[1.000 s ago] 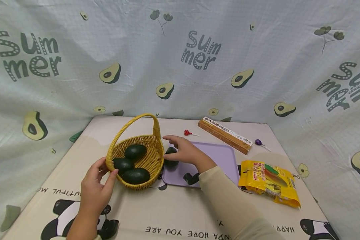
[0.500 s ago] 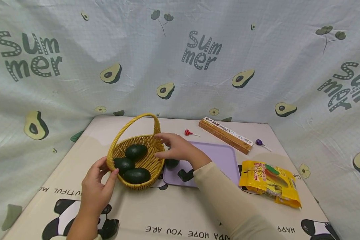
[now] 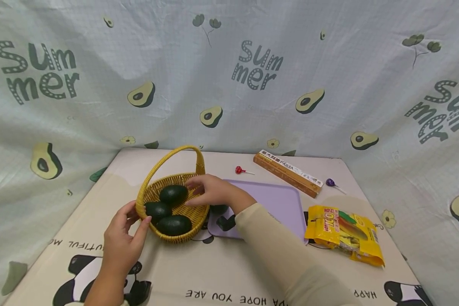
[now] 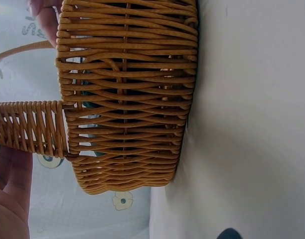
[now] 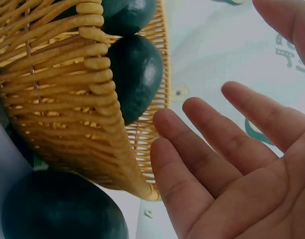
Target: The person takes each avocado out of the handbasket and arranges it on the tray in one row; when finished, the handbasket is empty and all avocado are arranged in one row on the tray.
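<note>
A yellow wicker basket (image 3: 189, 210) with a tall handle stands at the left of the table. Inside lie three dark green avocados: one at the back (image 3: 174, 194), one at the left (image 3: 158, 210), one in front (image 3: 174, 225). My left hand (image 3: 124, 238) grips the base of the handle (image 4: 30, 127) between thumb and fingers. Over the basket's right rim reaches my right hand (image 3: 212, 192), fingers spread and holding nothing, fingertips close to the back avocado. Another avocado (image 5: 63, 211) sits outside the basket, partly hidden under the right hand in the head view.
A lilac tray (image 3: 279, 199) lies right of the basket, under that outside avocado. Behind it are a red lollipop (image 3: 239, 170) and a long pasta box (image 3: 288, 173). Farther right come a purple lollipop (image 3: 330, 182) and a yellow candy bag (image 3: 344, 233).
My right hand has moved left, from beside the avocado on the tray to over the basket's right side. The left hand and the basket have stayed in place.
</note>
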`<state>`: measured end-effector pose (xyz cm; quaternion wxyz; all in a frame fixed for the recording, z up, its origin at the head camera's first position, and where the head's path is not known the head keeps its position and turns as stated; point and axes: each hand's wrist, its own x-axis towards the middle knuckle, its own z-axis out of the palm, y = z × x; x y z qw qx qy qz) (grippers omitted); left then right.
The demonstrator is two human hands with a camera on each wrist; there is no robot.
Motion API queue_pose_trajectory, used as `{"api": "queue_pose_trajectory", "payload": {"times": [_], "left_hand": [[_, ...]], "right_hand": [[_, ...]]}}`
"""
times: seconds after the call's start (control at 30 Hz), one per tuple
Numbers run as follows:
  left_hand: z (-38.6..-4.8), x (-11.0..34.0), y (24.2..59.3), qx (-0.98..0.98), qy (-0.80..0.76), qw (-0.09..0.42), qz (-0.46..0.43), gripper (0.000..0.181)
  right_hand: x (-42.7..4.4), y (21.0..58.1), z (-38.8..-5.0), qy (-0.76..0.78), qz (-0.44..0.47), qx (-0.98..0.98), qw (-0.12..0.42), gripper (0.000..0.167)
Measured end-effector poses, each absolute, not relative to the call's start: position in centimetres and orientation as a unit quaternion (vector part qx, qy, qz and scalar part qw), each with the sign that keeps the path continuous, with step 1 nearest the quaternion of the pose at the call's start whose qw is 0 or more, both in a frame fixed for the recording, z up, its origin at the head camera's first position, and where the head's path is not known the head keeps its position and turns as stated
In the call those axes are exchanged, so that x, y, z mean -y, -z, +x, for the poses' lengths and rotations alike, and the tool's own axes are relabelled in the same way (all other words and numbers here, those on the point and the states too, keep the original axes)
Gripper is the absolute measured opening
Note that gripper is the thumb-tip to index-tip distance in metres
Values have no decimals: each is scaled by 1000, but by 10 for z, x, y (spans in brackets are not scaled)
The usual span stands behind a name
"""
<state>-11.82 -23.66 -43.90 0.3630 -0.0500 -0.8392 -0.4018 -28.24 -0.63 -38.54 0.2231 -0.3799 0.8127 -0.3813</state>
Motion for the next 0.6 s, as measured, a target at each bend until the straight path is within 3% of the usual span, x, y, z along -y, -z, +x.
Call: {"api": "queue_pose_trajectory", "payload": {"times": [0.6], "left_hand": [[-119, 236, 440, 840, 408, 355, -47, 56]], "right_hand": [[36, 384, -288, 258, -397, -842, 258, 65]]}}
